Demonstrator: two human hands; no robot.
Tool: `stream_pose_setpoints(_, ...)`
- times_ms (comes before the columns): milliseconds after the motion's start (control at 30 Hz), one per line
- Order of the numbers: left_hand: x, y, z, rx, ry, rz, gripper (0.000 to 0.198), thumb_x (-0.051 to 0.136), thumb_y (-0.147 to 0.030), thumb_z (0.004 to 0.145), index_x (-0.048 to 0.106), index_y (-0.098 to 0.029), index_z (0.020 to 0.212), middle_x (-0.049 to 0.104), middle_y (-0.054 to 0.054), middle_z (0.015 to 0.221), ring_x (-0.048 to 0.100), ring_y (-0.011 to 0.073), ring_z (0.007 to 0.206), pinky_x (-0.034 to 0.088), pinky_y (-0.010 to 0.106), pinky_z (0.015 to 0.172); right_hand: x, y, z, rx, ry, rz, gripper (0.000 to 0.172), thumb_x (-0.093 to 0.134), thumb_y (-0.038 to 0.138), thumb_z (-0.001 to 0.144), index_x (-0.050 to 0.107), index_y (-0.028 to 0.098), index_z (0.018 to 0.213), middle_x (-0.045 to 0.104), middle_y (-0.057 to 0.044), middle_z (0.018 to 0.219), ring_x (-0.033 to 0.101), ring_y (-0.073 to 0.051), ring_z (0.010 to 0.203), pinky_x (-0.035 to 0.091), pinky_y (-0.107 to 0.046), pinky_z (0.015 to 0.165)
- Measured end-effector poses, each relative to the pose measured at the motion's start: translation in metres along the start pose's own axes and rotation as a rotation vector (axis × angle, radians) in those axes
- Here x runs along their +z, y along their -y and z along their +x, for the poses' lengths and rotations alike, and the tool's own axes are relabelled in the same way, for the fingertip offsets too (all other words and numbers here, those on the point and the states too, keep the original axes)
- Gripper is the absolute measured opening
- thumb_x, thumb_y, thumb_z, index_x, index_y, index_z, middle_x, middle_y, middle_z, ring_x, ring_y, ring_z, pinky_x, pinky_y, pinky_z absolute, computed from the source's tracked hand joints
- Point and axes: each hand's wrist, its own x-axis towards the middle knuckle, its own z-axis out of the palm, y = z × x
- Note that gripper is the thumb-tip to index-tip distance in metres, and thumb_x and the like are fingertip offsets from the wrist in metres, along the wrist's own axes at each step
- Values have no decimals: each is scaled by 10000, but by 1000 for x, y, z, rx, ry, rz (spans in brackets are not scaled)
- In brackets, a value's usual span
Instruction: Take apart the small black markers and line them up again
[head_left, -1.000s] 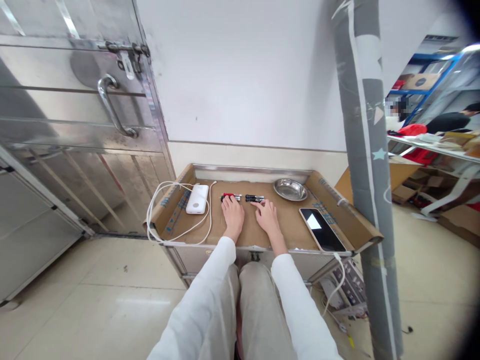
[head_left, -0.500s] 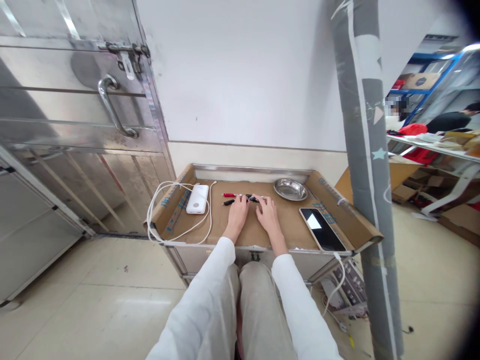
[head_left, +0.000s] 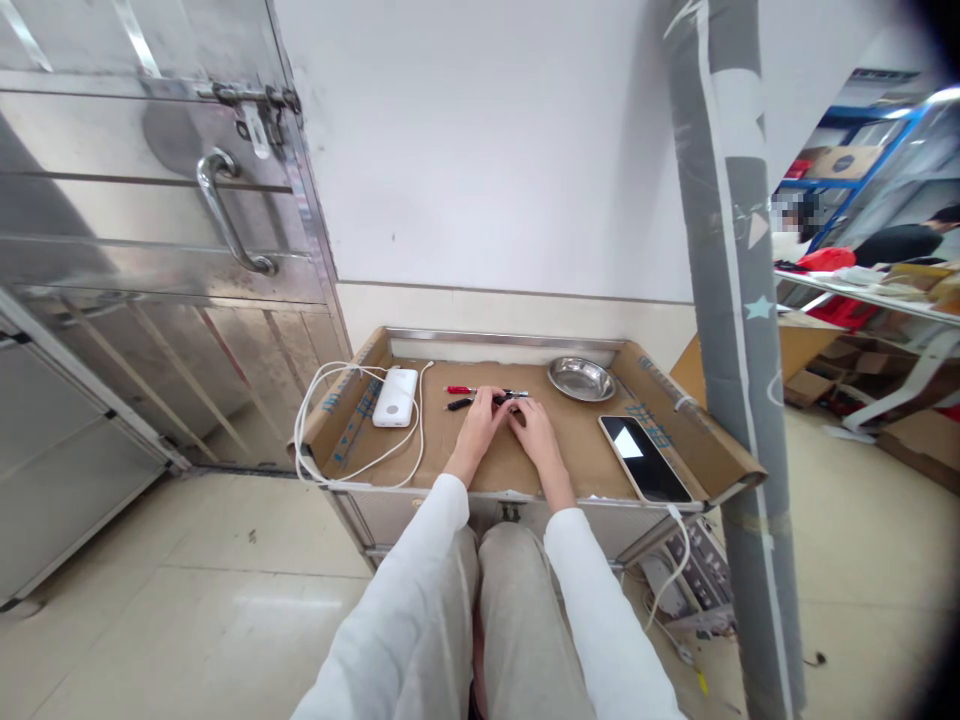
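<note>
On the cardboard-lined tabletop, my left hand (head_left: 477, 428) and my right hand (head_left: 535, 432) meet with curled fingers nearly touching. Between the fingertips of both is a slim black pen (head_left: 501, 399), mostly covered by them. A red pen (head_left: 459, 390) lies just beyond my left hand, its right part hidden behind the fingers. Below it, a black pen tip (head_left: 456, 405) sticks out to the left. Another dark pen end with a silvery tip (head_left: 519, 393) shows beyond my right fingers. How these pieces join under the hands cannot be made out.
A white power bank (head_left: 395, 398) with a looped white cable sits at left. A steel dish (head_left: 581, 380) stands back right, and a phone (head_left: 645, 460) lies front right. Raised cardboard sides (head_left: 667, 410) edge the table. A tall grey roll (head_left: 739, 300) leans at right.
My fingers have drawn together and curled in around the black pen. My left hand has shifted slightly right, and the silvery-tipped pen end now shows beyond my right hand.
</note>
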Motion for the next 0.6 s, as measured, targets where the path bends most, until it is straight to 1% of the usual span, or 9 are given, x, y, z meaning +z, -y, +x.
stream_pose_setpoints(133, 0, 1, -1, -20, -49, -27, 170, 494, -288, 903, 465, -190, 1040, 570, 60, 1000, 595, 142, 893, 501, 283, 827, 1, -1, 1, 2, 39, 91, 232, 454, 166, 837, 599, 207, 1013, 627, -65, 1012, 538, -201, 927, 427, -337, 840)
stream_pose_setpoints(267, -2, -1, -1, -24, -96, -22, 179, 479, -299, 910, 463, -194, 1054, 583, 63, 1022, 598, 144, 926, 501, 278, 825, 2, -2, 1, 9, 23, 116, 238, 466, 152, 825, 601, 193, 1016, 630, -76, 1017, 546, -202, 926, 434, -336, 841)
stream_pose_setpoints(433, -3, -3, -1, -11, -107, -10, 196, 436, -307, 930, 462, -197, 1089, 577, 69, 1052, 589, 142, 962, 494, 275, 841, 4, -4, 1, 30, 9, 97, 199, 468, 170, 838, 628, 186, 955, 622, -86, 1001, 543, -209, 914, 438, -346, 837)
stream_pose_setpoints(600, -5, -5, 0, -50, -168, 18, 225, 397, -320, 944, 453, -193, 1120, 568, 78, 1043, 587, 150, 944, 490, 286, 833, 4, -4, 0, 82, -22, 56, 201, 449, 212, 870, 647, 178, 874, 620, -91, 960, 533, -206, 895, 424, -342, 838)
